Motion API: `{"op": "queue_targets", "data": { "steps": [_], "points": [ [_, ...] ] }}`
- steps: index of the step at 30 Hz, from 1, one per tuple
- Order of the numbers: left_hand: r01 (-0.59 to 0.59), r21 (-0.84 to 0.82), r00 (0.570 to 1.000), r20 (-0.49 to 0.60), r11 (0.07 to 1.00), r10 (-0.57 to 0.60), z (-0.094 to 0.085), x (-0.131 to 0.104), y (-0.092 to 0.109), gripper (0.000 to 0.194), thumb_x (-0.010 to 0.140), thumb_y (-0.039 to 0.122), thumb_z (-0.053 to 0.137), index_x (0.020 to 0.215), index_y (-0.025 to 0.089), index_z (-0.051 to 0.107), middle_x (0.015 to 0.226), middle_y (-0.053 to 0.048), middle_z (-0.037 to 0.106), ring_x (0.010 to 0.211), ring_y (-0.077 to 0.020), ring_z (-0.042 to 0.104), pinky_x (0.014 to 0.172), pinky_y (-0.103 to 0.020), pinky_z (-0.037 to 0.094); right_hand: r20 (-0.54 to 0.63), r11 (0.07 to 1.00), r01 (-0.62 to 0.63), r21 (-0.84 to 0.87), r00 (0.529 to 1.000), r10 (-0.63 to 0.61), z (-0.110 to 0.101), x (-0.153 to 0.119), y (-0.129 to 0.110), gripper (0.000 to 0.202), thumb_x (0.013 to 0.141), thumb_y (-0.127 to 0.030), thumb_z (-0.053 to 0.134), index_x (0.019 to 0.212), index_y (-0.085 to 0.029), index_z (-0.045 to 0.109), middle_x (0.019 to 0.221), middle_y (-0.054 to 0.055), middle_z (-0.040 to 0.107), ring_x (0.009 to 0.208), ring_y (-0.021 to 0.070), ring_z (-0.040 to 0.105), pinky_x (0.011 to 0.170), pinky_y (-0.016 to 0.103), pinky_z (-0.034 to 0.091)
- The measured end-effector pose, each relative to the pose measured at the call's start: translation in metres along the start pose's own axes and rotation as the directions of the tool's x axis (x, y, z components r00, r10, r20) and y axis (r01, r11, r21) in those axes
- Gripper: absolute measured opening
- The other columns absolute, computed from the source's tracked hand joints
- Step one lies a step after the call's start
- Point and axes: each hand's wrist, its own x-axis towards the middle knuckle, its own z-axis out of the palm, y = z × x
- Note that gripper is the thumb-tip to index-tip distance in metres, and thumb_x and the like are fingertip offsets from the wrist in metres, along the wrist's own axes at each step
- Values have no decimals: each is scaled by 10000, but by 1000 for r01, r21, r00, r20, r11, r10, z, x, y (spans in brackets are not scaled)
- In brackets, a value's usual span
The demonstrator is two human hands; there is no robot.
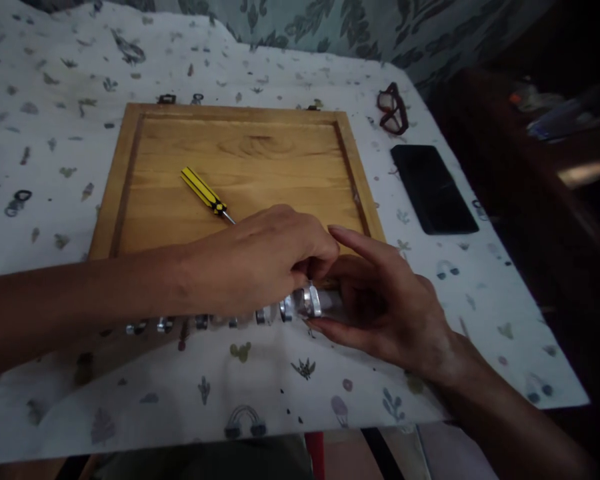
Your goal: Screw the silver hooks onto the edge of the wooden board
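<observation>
Along the near edge of a wooden framed board (pixel 260 139) runs a row of shiny metal rings (pixel 286 309), with something clear between some of them. My left hand (pixel 265 260) reaches across the board, its fingers curled down at the right end of the row; its fingertips are mostly hidden. Curved round the last metal ring (pixel 312 300) is my right hand (pixel 390 300), thumb below and fingers above and behind it. A yellow-and-black screwdriver (pixel 201 190) lies on the board, its tip hidden behind my left hand.
The table has a white patterned cloth (pixel 45 200). To the right of the board are a black phone (pixel 434 190) and dark-framed glasses (pixel 394 110). Two small metal latches or hinges (pixel 167 99) sit on the board's far edge. A leaf-patterned curtain (pixel 320 27) hangs behind.
</observation>
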Motion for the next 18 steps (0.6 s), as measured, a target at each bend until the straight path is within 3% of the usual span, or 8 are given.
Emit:
{"op": "queue_targets", "data": {
  "steps": [5,11,18],
  "points": [
    [-13,23,999,38,1000,12,-3,0,1,198,730,-39,636,643,139,634,580,72,572,541,-37,481,553,-208,316,3,998,53,19,999,-53,0,2,1,839,849,-432,740,1544,-341,278,1099,42,741,549,145,643,531,309,596],
    [-41,39,996,78,998,37,-8,0,1,163,774,13,664,712,163,686,659,69,654,576,-40,545,564,-183,364,-2,994,92,56,996,-92,0,5,-2,809,845,-379,747,1526,-269,323,1113,47,752,843,207,743,706,334,635],
    [72,20,985,158,997,-75,-12,7,4,161,795,51,646,777,183,735,761,51,735,634,-65,623,578,-175,414,-2,997,74,20,997,-74,0,5,0,807,849,-426,735,1527,-273,326,1026,24,770,615,146,680,597,290,578]
  ]
}}
